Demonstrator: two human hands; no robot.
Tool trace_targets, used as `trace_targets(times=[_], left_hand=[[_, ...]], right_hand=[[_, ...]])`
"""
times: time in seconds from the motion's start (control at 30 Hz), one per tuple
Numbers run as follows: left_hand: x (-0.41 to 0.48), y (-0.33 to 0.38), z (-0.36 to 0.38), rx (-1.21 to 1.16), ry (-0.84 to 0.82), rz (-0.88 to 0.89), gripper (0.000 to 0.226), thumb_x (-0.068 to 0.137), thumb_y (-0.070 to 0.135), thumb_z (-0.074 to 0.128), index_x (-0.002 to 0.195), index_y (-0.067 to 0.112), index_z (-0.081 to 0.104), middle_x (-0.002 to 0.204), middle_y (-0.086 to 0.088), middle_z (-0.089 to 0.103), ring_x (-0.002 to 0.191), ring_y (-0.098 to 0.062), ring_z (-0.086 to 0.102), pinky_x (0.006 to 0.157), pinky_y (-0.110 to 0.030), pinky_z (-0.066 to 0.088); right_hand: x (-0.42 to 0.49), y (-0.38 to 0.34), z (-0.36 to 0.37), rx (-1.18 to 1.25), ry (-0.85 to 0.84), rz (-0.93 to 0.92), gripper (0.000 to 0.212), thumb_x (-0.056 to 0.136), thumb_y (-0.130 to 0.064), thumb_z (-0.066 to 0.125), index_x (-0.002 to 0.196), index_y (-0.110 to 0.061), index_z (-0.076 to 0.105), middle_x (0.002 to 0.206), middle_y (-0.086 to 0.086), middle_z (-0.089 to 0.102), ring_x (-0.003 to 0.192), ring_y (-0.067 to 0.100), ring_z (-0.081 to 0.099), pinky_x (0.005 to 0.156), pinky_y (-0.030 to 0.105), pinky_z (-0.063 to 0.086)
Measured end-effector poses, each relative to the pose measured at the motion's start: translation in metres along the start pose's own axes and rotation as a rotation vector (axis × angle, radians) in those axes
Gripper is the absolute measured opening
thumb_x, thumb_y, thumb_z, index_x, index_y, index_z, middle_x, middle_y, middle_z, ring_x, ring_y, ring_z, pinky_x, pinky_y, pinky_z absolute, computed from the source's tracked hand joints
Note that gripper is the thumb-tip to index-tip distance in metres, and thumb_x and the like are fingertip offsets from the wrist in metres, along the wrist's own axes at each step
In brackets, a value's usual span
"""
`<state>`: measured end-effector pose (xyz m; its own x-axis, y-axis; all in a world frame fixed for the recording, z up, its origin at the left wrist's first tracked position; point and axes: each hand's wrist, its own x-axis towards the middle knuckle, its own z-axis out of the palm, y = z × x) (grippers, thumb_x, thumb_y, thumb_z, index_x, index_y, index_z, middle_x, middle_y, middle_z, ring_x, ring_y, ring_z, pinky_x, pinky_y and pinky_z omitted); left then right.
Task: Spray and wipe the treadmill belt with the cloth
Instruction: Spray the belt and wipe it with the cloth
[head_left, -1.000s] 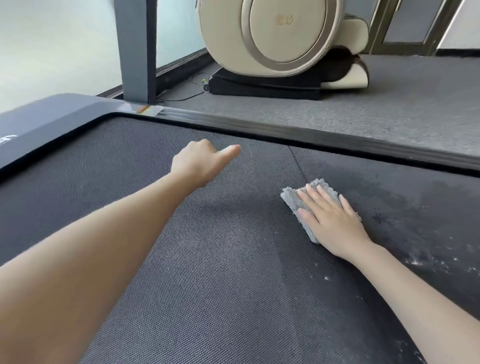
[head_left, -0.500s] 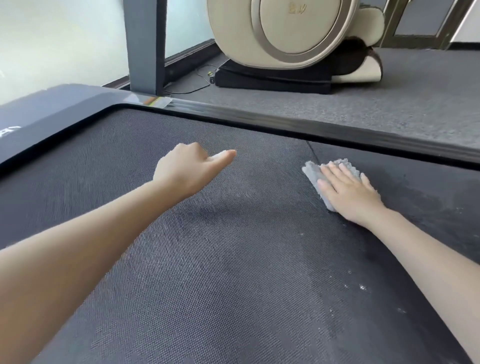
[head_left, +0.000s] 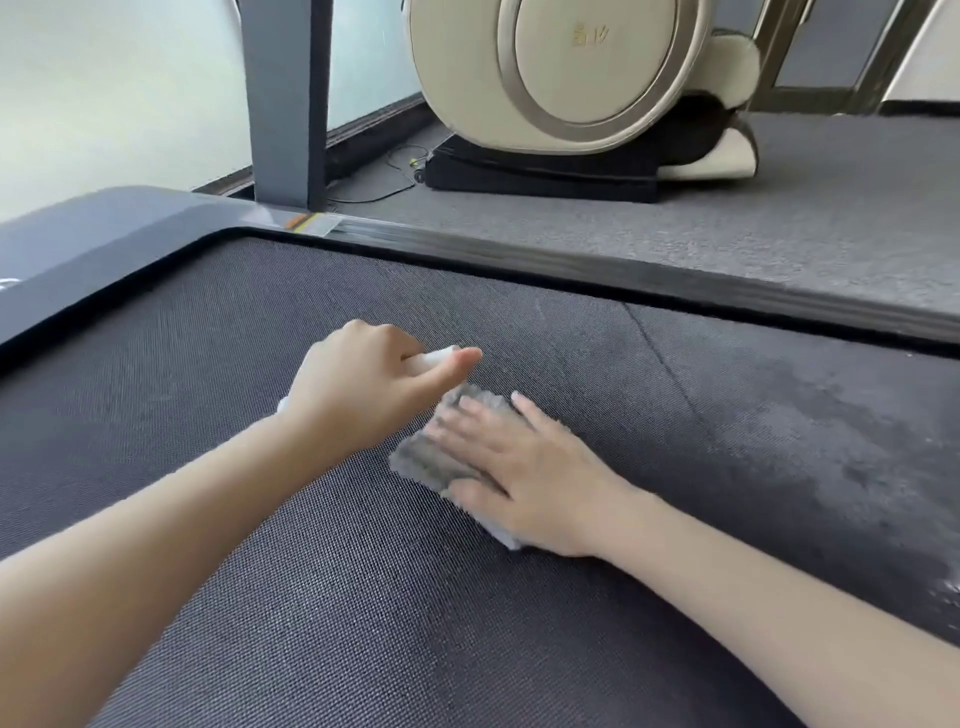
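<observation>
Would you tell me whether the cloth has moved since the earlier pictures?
Yes: the cloth slid left across the belt seam, away from the side rail.

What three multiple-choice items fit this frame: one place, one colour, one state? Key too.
1. Where is the cloth?
A. on the belt, under the right hand
B. on the carpet
C. hung over the side rail

2. What colour is the cloth?
A. red
B. grey
C. yellow

3. How is the left hand?
A. flat on the belt
B. out of view
C. curled round a white object

Key:
1 A: straight fingers press it onto the belt.
2 B: its fluffy pile is grey.
3 C: a white tip shows between thumb and curled fingers.
</observation>
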<state>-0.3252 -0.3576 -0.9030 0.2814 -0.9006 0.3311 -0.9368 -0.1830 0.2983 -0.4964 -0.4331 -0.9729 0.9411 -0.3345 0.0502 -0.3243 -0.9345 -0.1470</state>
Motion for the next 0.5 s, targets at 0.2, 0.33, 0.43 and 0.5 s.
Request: trace_targets(times=[0.2, 0.33, 0.43, 0.5], left_hand=[[-0.007, -0.005, -0.001, -0.006, -0.027, -0.030, 0.077, 0.065, 0.086, 0.025, 0.045, 0.013, 0.035, 0.042, 0.002, 0.040, 0.048, -0.018, 0.045, 0.049, -0.029, 0.029], [-0.008, -0.004, 0.001, -0.005, -0.036, -0.024, 0.078, 0.065, 0.086, 0.025, 0.046, 0.011, 0.034, 0.040, 0.001, 0.036, 0.046, -0.019, 0.042, 0.047, -0.030, 0.026], [-0.008, -0.002, 0.001, -0.013, -0.025, -0.013, 0.077, 0.066, 0.086, 0.027, 0.044, 0.012, 0.032, 0.036, 0.003, 0.032, 0.042, -0.016, 0.037, 0.046, -0.030, 0.023], [-0.007, -0.003, -0.001, 0.005, -0.018, -0.005, 0.077, 0.067, 0.085, 0.027, 0.044, 0.012, 0.031, 0.036, 0.003, 0.031, 0.041, -0.016, 0.036, 0.046, -0.030, 0.022]], right_hand=[[0.047, 0.108, -0.019, -0.023, -0.079, 0.577, 0.058, 0.101, -0.048, 0.008, 0.153, -0.024, 0.002, 0.161, -0.003, -0.005, 0.147, 0.013, -0.010, 0.119, 0.043, -0.005], [0.036, 0.033, -0.004, -0.017, 0.054, 0.237, 0.053, 0.100, -0.041, 0.022, 0.151, -0.026, 0.015, 0.160, -0.002, 0.009, 0.147, 0.014, -0.001, 0.118, 0.041, 0.002], [0.006, -0.013, 0.003, 0.025, 0.003, -0.002, 0.056, 0.100, -0.046, 0.020, 0.152, -0.030, 0.004, 0.159, -0.014, -0.004, 0.145, 0.004, -0.013, 0.119, 0.036, -0.010], [0.015, 0.000, 0.001, 0.004, 0.009, 0.021, 0.056, 0.100, -0.046, 0.020, 0.151, -0.031, 0.003, 0.158, -0.015, -0.004, 0.144, 0.002, -0.012, 0.119, 0.036, -0.010]])
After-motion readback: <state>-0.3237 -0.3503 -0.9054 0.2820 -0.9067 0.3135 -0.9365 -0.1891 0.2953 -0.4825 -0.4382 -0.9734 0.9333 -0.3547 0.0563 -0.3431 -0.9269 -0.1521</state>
